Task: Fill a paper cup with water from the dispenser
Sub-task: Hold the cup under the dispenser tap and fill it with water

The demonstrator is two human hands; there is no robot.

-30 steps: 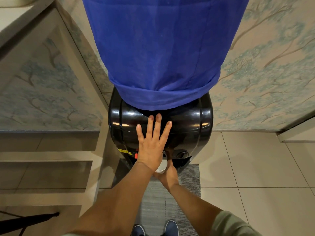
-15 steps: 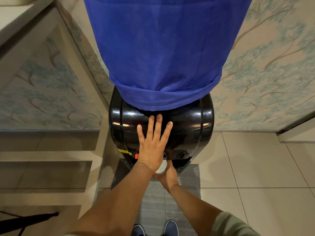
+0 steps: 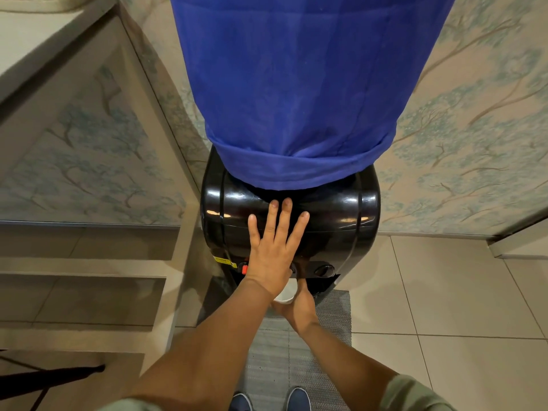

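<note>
A glossy black water dispenser point(image 3: 335, 221) stands in front of me, its big bottle wrapped in a blue cloth cover point(image 3: 290, 99). My left hand point(image 3: 274, 247) lies flat on the dispenser's top front, fingers spread, holding nothing. Below it, my right hand point(image 3: 299, 307) grips a white paper cup point(image 3: 286, 293) under the taps at the dispenser's front. Only the cup's rim and a part of its wall show; its inside is hidden by my left wrist. A red tap lever point(image 3: 244, 268) sits just left of my left hand, a dark tap point(image 3: 323, 269) to the right.
A beige shelf unit point(image 3: 89, 271) with open shelves stands close on the left. Tree-patterned wallpaper point(image 3: 462, 149) covers the wall behind. A grey mat point(image 3: 296, 351) lies on the tiled floor point(image 3: 444, 307) under my shoes point(image 3: 298, 398). A dark rod point(image 3: 50, 375) crosses the lower left.
None of the hands or the cup has visibly moved; only the view shifted very slightly.
</note>
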